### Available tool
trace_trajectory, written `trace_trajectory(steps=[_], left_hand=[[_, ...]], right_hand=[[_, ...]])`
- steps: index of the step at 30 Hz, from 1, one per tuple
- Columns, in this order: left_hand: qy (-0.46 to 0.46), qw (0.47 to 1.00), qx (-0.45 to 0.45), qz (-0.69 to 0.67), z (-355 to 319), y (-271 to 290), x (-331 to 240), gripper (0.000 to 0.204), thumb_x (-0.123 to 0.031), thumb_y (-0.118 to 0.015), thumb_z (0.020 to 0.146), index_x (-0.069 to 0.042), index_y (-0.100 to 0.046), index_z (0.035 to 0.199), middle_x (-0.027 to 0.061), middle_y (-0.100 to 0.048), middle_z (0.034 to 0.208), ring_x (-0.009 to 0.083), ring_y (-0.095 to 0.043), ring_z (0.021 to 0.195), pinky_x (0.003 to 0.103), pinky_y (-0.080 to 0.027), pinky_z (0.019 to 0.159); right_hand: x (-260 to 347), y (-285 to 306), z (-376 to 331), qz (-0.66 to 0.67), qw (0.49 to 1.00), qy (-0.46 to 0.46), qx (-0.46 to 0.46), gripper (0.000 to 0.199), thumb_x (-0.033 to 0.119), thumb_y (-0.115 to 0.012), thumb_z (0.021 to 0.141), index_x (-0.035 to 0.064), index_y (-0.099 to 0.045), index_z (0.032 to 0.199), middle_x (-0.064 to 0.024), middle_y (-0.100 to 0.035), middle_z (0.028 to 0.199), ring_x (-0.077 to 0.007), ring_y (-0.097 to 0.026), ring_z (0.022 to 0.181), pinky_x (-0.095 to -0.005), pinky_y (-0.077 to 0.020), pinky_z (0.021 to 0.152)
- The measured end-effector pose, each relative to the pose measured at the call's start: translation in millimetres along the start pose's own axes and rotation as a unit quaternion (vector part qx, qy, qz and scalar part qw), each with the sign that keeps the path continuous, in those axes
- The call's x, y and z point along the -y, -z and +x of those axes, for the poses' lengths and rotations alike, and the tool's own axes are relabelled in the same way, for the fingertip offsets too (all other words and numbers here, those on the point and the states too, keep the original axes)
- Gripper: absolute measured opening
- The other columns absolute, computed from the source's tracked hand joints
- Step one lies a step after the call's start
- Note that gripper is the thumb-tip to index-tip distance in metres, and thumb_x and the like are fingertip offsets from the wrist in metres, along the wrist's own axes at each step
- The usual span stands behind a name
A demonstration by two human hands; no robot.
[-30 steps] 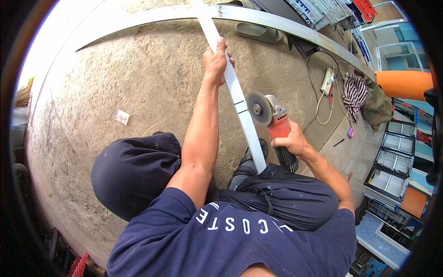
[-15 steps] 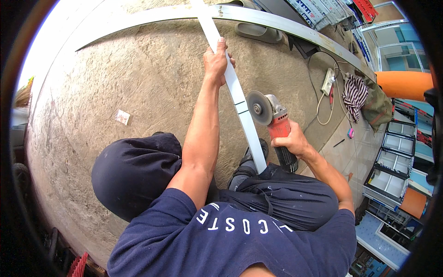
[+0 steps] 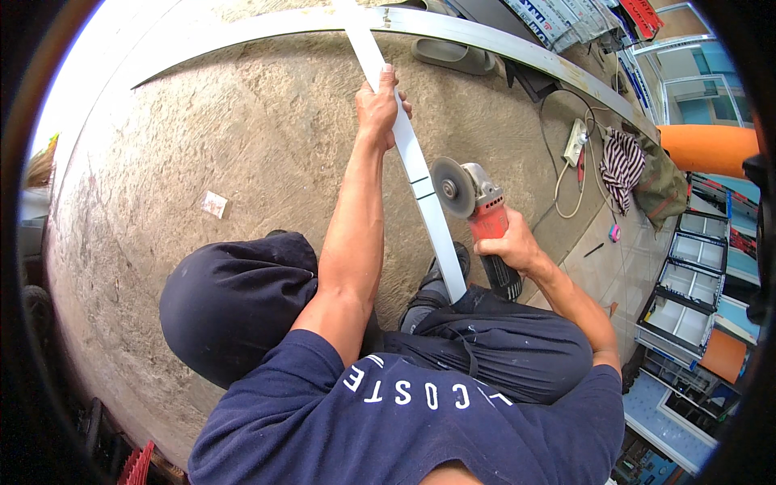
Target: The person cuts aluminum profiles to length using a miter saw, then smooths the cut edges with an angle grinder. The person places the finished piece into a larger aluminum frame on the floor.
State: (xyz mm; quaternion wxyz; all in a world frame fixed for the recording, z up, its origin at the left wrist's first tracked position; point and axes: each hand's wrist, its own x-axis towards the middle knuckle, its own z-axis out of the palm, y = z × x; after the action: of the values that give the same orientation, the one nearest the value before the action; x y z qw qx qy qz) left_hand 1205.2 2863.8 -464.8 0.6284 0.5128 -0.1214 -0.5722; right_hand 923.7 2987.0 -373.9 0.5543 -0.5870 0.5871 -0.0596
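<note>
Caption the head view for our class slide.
Left grip holds a white strip bearing two black lines; right grip holds a red-and-black angle grinder beside it.

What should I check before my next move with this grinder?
1. Left hand wrapped around the white strip: ok.
2. Right hand gripping the red-and-black grinder: ok.
3. Two dark marks on the strip uncovered: ok.
4. Hands covered: not ok, both are bare.
5. Grinder's disc clear of the strip: cannot tell, their edges nearly meet in this view.
6. Disc stopped: cannot tell.
</note>
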Motion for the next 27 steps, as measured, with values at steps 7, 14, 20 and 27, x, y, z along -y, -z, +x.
trace_trajectory(steps=[7, 14, 20, 27], left_hand=[[0.004, 1.0, 0.005, 0.004, 0.4, 0.5, 0.5, 0.041, -0.045, -0.057, 0.106, -0.004, -0.054, 0.108, 0.0007, -0.053, 0.074, 0.0132, -0.059, 0.057, 0.031, -0.053, 0.049], [0.0, 1.0, -0.008, 0.002, 1.2, -0.8, 1.4, 0.043, -0.045, -0.061, 0.105, -0.003, -0.055, 0.106, 0.0041, -0.056, 0.072, 0.0146, -0.059, 0.054, 0.032, -0.051, 0.046], [-0.001, 1.0, -0.008, 0.001, 1.2, -0.9, 1.7, 0.044, -0.046, -0.061, 0.104, -0.002, -0.055, 0.106, 0.004, -0.056, 0.072, 0.0143, -0.059, 0.054, 0.032, -0.052, 0.046], [0.002, 1.0, -0.007, -0.014, 1.5, -2.0, 0.8, 0.043, -0.045, -0.061, 0.105, -0.003, -0.055, 0.106, 0.0038, -0.056, 0.071, 0.0141, -0.059, 0.053, 0.031, -0.051, 0.046]], right_hand=[[0.1, -0.7, 1.6, -0.004, 1.0, 0.01, -0.001, 0.055, 0.015, -0.081, 0.066, -0.0008, -0.061, 0.115, -0.004, -0.063, 0.095, -0.0147, -0.06, 0.084, -0.032, -0.0523, 0.079], [0.7, -1.9, 3.3, 0.007, 1.0, 0.012, -0.002, 0.052, 0.012, -0.08, 0.068, -0.0005, -0.061, 0.114, -0.003, -0.062, 0.095, -0.0134, -0.059, 0.083, -0.0307, -0.052, 0.077], [0.9, -2.6, 4.4, 0.015, 1.0, 0.01, 0.002, 0.049, 0.01, -0.079, 0.069, -0.0007, -0.061, 0.113, -0.0024, -0.062, 0.094, -0.0124, -0.059, 0.083, -0.0302, -0.0517, 0.076], [2.8, -2.4, 4.5, 0.007, 1.0, 0.014, 0.0, 0.048, 0.01, -0.08, 0.069, -0.0008, -0.062, 0.112, -0.0023, -0.063, 0.093, -0.0118, -0.059, 0.081, -0.0299, -0.0517, 0.075]])
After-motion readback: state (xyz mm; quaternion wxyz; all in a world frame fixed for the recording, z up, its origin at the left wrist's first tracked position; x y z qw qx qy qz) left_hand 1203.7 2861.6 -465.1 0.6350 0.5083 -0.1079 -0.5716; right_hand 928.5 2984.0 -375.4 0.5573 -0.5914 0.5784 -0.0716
